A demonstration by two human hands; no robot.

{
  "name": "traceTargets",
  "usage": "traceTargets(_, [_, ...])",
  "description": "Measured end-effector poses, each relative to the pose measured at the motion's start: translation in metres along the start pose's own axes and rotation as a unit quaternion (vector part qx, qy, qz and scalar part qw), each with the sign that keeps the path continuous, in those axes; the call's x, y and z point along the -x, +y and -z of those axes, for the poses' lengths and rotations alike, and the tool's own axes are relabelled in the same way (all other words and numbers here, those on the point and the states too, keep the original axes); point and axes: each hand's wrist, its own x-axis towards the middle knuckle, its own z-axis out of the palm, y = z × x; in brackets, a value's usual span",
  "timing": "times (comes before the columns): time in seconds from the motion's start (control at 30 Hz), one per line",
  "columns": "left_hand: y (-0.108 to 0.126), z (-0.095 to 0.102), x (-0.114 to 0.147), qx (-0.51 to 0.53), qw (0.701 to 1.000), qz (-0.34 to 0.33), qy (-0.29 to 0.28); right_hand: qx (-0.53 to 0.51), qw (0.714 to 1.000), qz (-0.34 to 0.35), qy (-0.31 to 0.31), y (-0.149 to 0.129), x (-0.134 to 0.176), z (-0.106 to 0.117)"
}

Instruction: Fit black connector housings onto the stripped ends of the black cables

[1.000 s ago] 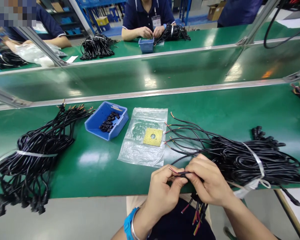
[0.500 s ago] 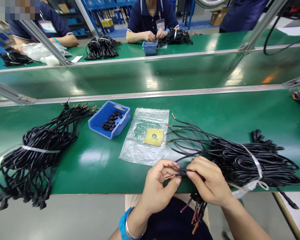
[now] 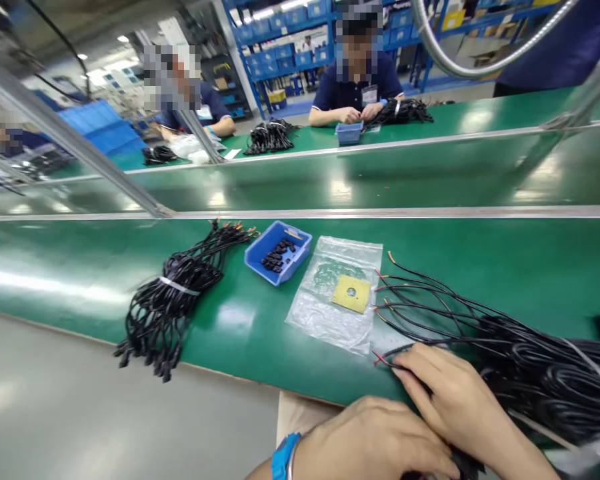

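Note:
My right hand pinches a black cable near its stripped end, where thin red wires stick out. Below it, at the bottom edge of the head view, my left hand is back-up with its fingers curled down. Something black shows beneath these fingers, but most of it is hidden. On the right lies a tied bundle of black cables, its wire ends spread leftward. A clear zip bag with a yellow square piece on it lies beyond my hands.
A blue bin holds small black parts. Left of it lies another tied cable bundle. A metal rail and a slanted post cross the bench. Co-workers sit opposite; one person's hands work at a small blue bin.
My view has swung left and up. My left hand has moved away from the wire ends, down toward my lap. My right hand is now over the bench edge with the cable end.

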Motion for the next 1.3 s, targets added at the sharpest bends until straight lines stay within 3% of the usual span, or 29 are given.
traceTargets(0.07, [0.006,0.024,0.009,-0.030,0.999,0.000,0.035,0.014,1.000,0.008,-0.022,0.005,0.004,-0.007])
traceTargets(0.1, [0.008,0.040,0.013,-0.060,0.995,0.008,0.077,0.020,0.999,0.009,-0.031,0.007,0.006,-0.009])
traceTargets(0.13, [0.008,0.060,0.017,-0.115,0.981,0.008,0.157,0.026,0.999,0.011,-0.038,0.009,0.008,-0.011])
traceTargets(0.2, [0.001,0.105,0.023,-0.233,0.923,0.089,0.294,0.034,0.998,0.013,-0.044,0.010,0.011,-0.013])
traceTargets(0.27, [-0.014,0.153,0.024,-0.290,0.878,0.167,0.343,0.038,0.998,0.012,-0.041,0.010,0.012,-0.013])
traceTargets(0.3, [-0.024,0.176,0.022,-0.378,0.832,0.268,0.305,0.038,0.998,0.010,-0.040,0.009,0.011,-0.012])
traceTargets(0.33, [-0.034,0.196,0.019,-0.404,0.813,0.306,0.288,0.038,0.999,0.008,-0.038,0.008,0.011,-0.012])
traceTargets(0.43, [-0.063,0.236,0.004,-0.437,0.793,0.354,0.234,0.040,0.999,0.006,-0.025,0.007,0.009,-0.013])
traceTargets(0.6, [-0.090,0.244,-0.014,-0.465,0.763,0.417,0.165,0.035,0.999,-0.010,-0.007,0.008,0.010,-0.015])
traceTargets(0.83, [-0.091,0.241,-0.014,-0.474,0.739,0.461,0.126,0.033,0.999,-0.014,-0.023,0.009,0.010,-0.014])
traceTargets(1.1, [-0.085,0.232,-0.017,-0.468,0.746,0.449,0.148,0.040,0.999,-0.010,0.015,0.006,0.009,-0.015])
traceTargets(1.3, [-0.092,0.234,-0.020,-0.389,0.770,0.458,0.217,0.053,0.999,-0.003,0.001,0.008,0.010,-0.015])
